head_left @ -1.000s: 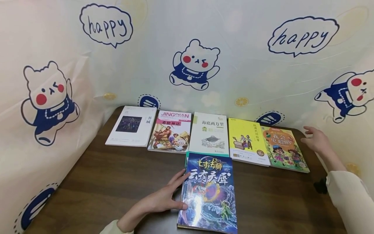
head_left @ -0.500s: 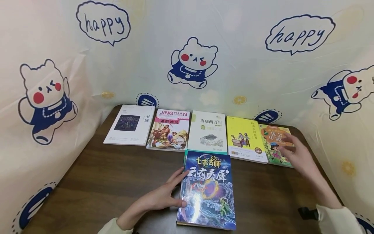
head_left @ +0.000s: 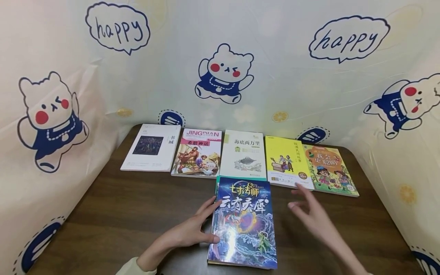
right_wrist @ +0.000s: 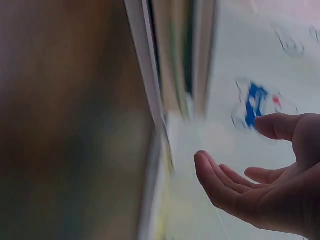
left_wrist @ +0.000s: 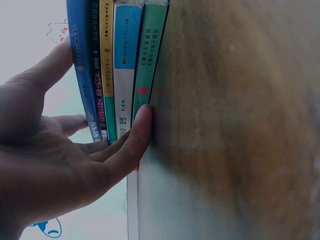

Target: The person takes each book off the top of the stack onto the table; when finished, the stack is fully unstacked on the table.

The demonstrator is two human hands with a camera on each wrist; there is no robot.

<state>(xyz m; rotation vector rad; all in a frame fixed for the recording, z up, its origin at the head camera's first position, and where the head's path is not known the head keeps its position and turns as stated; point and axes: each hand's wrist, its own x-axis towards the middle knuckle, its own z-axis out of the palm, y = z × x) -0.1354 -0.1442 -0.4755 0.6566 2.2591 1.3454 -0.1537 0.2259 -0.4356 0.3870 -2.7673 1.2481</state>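
A stack of several books lies near the front of the table, with a blue fantasy-cover book (head_left: 242, 225) on top. My left hand (head_left: 192, 229) rests along the stack's left side. In the left wrist view its spread fingers (left_wrist: 137, 137) and thumb touch the book spines (left_wrist: 125, 65), which are blue, dark, yellow-green, blue-white and green. To the right of the stack, my right hand (head_left: 313, 215) is in the air, its fingers loosely bent and holding nothing. The right wrist view shows this hand (right_wrist: 265, 185) apart from the blurred page edges of the stack (right_wrist: 182, 55).
Along the back lies a row: a white book (head_left: 151, 149), a pink-topped book (head_left: 197, 152), a pale book (head_left: 243, 152), a yellow book (head_left: 288, 160) and an orange-green book (head_left: 330, 170). A printed cloth (head_left: 292, 76) encloses the dark wooden table (head_left: 137, 202).
My right hand has come from beyond the orange-green book at the far right, across it, towards the stack's right side. The left hand has stayed at the stack.
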